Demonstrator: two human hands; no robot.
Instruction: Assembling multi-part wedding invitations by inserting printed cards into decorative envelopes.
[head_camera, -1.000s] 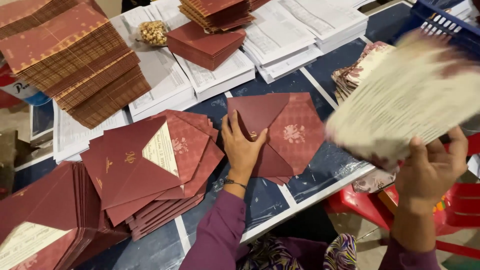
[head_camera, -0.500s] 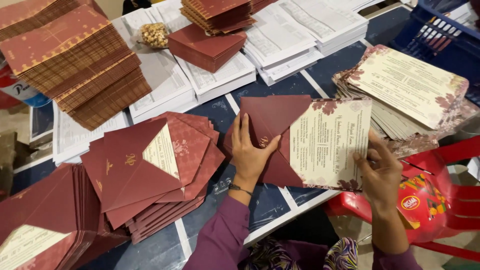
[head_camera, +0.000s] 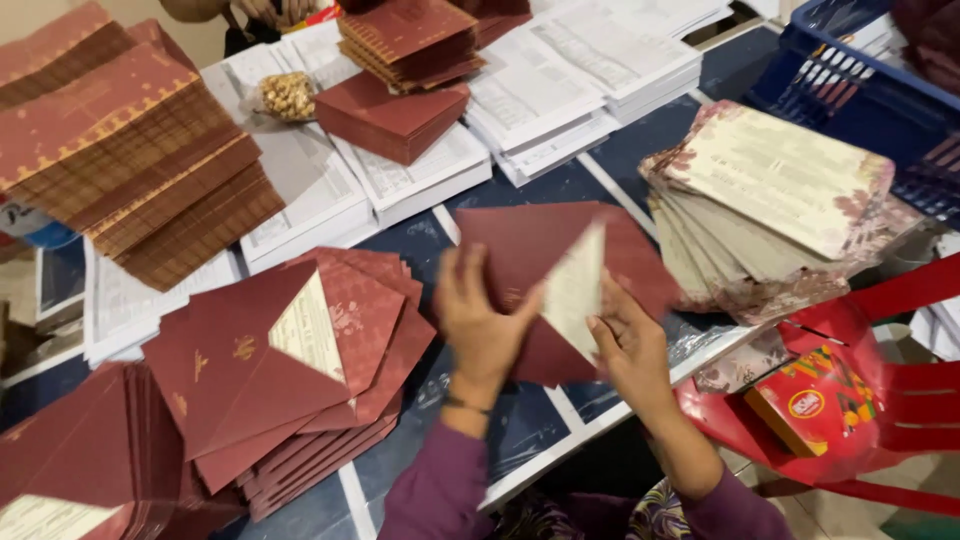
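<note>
Light stuff here, thin and fairly stiff: a maroon envelope (head_camera: 560, 285) held just above the table edge (head_camera: 620, 405), between both hands, with a cream printed card (head_camera: 575, 290) showing through its open flaps. Likely to bend or crease if squeezed hard, so best taken by the edges and flap corners, not the middle. Probably a bit slick on the outside too, judging by the smooth finish.

Left hand (head_camera: 480, 325) pressed flat against the envelope's left side, fingers up and loosely spread, thumb tucked toward the fold. Right hand (head_camera: 625, 350) pinching the lower right edge, fingers closed on the paper near the card's bottom corner.

Deep red all over, pointed triangular flaps, faint ornament barely readable in the blur. Card pale, with fine print and a dark floral border.

Just left, a fanned pile of finished envelopes (head_camera: 290, 370). Right, a stack of floral cards (head_camera: 780, 200) waiting beside a blue crate (head_camera: 850, 90).
</note>
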